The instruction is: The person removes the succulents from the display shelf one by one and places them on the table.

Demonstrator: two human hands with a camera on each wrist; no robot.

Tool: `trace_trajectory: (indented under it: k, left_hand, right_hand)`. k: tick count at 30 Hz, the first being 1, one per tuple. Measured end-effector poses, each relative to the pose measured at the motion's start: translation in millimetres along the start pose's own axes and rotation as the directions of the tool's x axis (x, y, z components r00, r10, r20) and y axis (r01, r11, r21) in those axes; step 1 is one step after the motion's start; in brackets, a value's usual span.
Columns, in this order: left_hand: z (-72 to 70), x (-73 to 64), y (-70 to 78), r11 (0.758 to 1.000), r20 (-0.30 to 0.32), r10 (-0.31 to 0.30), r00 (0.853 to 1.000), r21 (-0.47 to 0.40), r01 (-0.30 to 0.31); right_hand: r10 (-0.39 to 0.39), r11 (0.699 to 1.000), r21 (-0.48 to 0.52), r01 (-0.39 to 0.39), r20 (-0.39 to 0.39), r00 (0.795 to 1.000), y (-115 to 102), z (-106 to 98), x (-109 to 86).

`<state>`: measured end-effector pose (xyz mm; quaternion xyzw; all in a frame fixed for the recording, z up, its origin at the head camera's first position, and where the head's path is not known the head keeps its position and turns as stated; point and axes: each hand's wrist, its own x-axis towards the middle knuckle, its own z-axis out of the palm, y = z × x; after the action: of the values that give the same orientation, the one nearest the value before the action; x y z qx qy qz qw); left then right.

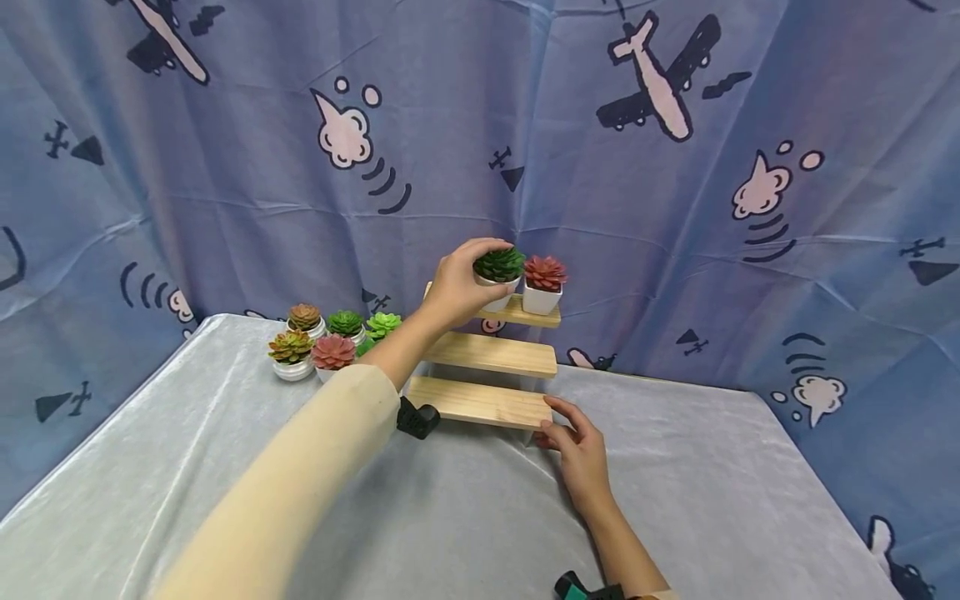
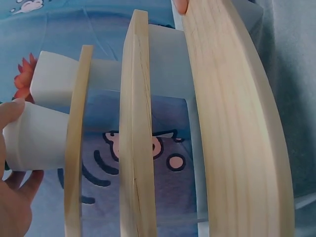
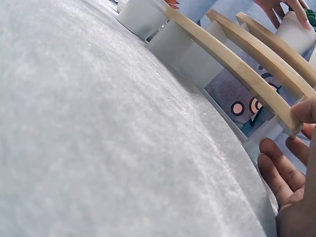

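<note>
A three-tier wooden shelf stand (image 1: pixel 491 354) with pale supports stands on the cloth. My left hand (image 1: pixel 457 287) grips a dark green potted succulent (image 1: pixel 500 267) at the top tier. In the left wrist view, the base of its white pot (image 2: pixel 42 136) appears to touch that board. Right beside it on the same tier sits a red succulent in a square white pot (image 1: pixel 543 287). At the right end of the lowest board (image 1: pixel 480 403), my right hand (image 1: pixel 585 462) pinches the corner, and its lower fingers (image 3: pixel 281 168) hang loosely beneath.
Several potted succulents stand left of the stand, among them a brown one (image 1: pixel 303 317), a yellow-orange one (image 1: pixel 291 348) and a pink one (image 1: pixel 333 352). My left forearm partly hides this group. A blue curtain (image 1: pixel 450 125) with printed airplanes hangs behind the cloth-covered table (image 1: pixel 690 483).
</note>
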<state>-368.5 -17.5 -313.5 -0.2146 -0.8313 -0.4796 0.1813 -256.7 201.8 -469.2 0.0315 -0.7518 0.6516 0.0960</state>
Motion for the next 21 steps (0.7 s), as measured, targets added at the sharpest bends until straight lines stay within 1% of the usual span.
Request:
trace_trajectory:
  k: [5,9,14,18,21]
  left_hand:
    - [-3.9,-4.9,2.2,1.0,-0.001,0.001,1.0,0.01,-0.001]
    - [-7.9,-9.1,0.0,1.0,-0.001,0.001,1.0,0.009,-0.001]
    - [-14.6,-15.8,-2.4,1.0,0.001,0.016,1.0,0.01,-0.016]
    - [-21.7,-24.0,-3.0,1.0,0.009,0.027,1.0,-0.013,-0.026]
    - [-27.3,-30.5,-3.3,0.998,0.01,0.033,0.999,-0.05,-0.032]
  right_hand:
    - [-0.01,1.0,0.013,0.01,0.0,1.0,0,1,-0.4]
    - [-0.019,1.0,0.007,0.018,0.001,1.0,0,2,-0.4]
    - [-0.016,1.0,-0.014,0.016,-0.01,1.0,2,2,0.6]
    - [-0.016,1.0,-0.024,0.016,-0.016,1.0,4,2,1.1]
    - [-0.019,1.0,-0.022,0.018,-0.021,1.0,4,2,1.8]
